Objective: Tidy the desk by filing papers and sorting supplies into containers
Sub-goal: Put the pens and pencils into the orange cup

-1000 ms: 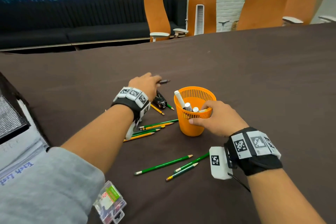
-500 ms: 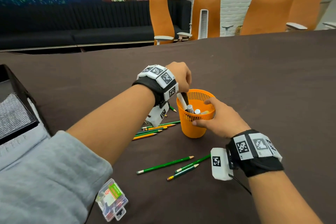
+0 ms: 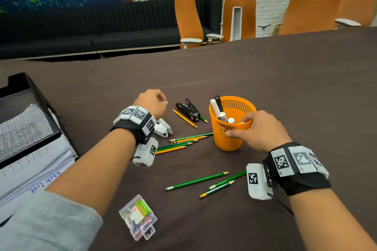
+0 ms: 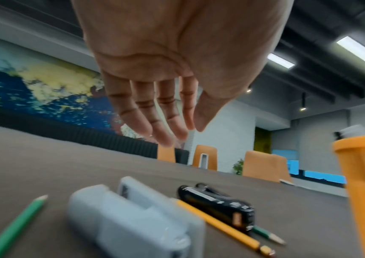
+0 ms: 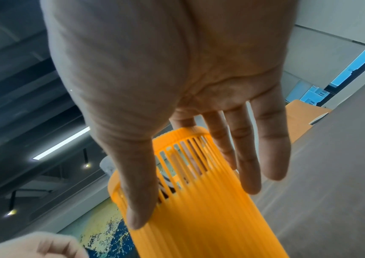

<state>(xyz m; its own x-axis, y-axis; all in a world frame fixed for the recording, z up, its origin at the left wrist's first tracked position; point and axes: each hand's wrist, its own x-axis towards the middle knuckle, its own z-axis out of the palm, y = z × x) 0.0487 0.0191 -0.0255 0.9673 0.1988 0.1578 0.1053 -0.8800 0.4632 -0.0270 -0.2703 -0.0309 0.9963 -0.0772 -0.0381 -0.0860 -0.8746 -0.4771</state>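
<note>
2 hands are over the brown table (image 3: 285,79). My right hand (image 3: 259,130) grips the rim of the orange mesh cup (image 3: 228,138), thumb (image 5: 137,183) pressed on the outer wall and fingers (image 5: 247,157) wrapped round the far side; the cup stands upright on the table with a black marker (image 3: 218,104) and some white markers (image 3: 214,107) poking out of it. My left hand (image 3: 152,103) hovers above the table left of the cup, holding nothing, its fingers (image 4: 146,118) loose and close together, pointing down. Under that wrist lies a white stapler (image 3: 163,128), and just beyond it a black stapler (image 3: 188,109) with a yellow pencil (image 3: 184,118) beside it. More green and yellow pencils (image 3: 179,142) lie in a loose bunch touching the cup's left side, and 3 green pencils (image 3: 204,181) lie nearer me, apart from the cup. A clear box of clips (image 3: 138,217) sits close to my left sleeve. At the far left, a black mesh tray (image 3: 24,120) stands over stacked papers (image 3: 30,173).
</note>
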